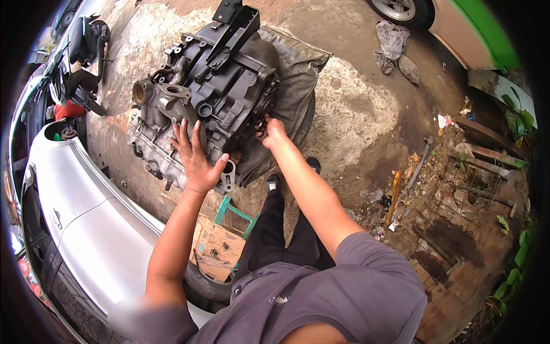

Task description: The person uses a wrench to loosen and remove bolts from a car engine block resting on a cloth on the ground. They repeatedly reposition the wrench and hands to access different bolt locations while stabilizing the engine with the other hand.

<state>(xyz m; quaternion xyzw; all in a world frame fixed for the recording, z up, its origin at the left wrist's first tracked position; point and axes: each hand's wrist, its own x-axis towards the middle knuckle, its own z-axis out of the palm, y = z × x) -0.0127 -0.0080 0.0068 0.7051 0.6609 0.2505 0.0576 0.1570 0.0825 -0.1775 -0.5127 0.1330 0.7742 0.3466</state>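
Observation:
A dark, greasy engine assembly (229, 92) with a lighter metal housing and ports (163, 137) lies on a grey padded sheet (301, 69). My left hand (193, 157) has its fingers spread over the lighter housing, beside a flat metal bracket (228, 175); whether it touches is hard to tell. My right hand (270, 131) is at the engine's right side, fingers curled on something I cannot make out among the dark fittings.
A silver car (91, 212) runs along the left, with a motorbike (80, 74) behind it. Below are a green stool (246, 215) and a board with small parts (212, 241). A green vehicle (487, 28) stands top right; rubble and planks (447, 218) lie at right.

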